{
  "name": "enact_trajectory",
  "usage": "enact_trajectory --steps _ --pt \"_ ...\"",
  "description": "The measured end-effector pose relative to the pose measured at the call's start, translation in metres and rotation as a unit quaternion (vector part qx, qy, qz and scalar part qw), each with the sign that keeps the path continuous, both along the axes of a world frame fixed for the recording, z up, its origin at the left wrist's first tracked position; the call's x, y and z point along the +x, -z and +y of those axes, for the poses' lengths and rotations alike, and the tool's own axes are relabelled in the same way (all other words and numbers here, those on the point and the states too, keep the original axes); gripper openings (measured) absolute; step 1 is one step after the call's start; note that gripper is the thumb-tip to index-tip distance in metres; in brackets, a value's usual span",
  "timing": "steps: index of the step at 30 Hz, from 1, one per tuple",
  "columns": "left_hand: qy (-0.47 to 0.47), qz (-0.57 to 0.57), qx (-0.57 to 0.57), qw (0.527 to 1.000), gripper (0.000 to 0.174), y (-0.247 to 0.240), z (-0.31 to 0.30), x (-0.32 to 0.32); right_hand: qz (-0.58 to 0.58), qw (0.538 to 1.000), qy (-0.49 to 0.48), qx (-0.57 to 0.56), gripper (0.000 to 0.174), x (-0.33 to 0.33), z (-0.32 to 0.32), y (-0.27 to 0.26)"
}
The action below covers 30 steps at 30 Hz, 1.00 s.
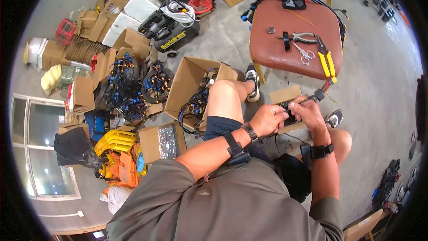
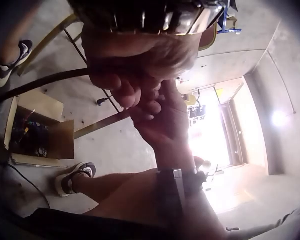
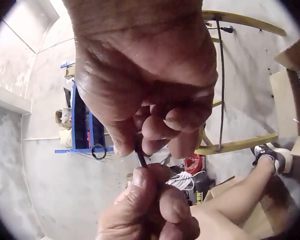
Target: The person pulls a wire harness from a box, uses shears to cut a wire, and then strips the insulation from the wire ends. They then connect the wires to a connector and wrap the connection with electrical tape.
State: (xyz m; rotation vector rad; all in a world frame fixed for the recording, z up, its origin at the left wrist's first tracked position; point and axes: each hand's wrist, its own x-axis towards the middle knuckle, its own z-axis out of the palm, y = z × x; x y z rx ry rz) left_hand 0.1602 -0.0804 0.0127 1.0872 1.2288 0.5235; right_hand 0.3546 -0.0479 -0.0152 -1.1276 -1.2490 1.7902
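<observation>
In front of the lap, my left hand and right hand meet fingertip to fingertip over a thin black cable. A short dark stretch of this cable shows between them in the right wrist view, pinched by thumb and fingers on each side. Beyond the right hand, a black connector piece sticks out toward the chair, near a small red and yellow end. From the left hand, a dark cable trails away in the left wrist view. The curled fingers hide most of the held part.
A chair with a brown seat bears yellow-handled cutters, grey-handled pliers, small scissors and a black tape roll. Between the feet stands an open cardboard box. Another box holds cables, beside bundled wiring.
</observation>
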Motion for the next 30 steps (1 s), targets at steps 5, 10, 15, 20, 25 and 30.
enact_trajectory --steps 5,10,15,20,25,30 --pt "0.029 0.017 0.062 0.998 0.019 0.013 -0.002 -0.006 0.018 1.0 0.005 -0.018 0.02 0.0 -0.003 0.001" --pt "0.039 0.01 0.075 0.996 0.024 0.009 -0.004 -0.009 0.055 0.998 0.026 -0.012 0.014 -0.001 -0.006 0.002" --pt "0.004 -0.004 0.036 0.999 0.024 0.001 -0.005 -0.009 0.07 0.997 0.0 -0.033 0.016 -0.005 -0.006 -0.006" --pt "0.018 0.039 0.03 0.999 0.024 0.0 -0.006 -0.011 0.019 0.999 -0.039 -0.033 0.023 -0.007 -0.004 0.006" --pt "0.01 0.028 0.022 0.999 0.025 0.003 -0.007 -0.012 -0.006 0.999 -0.034 -0.028 0.024 -0.009 -0.004 0.003" --pt "0.016 0.013 0.018 1.0 0.026 0.005 -0.004 -0.011 0.017 0.999 -0.026 -0.042 0.025 -0.007 -0.004 0.003"
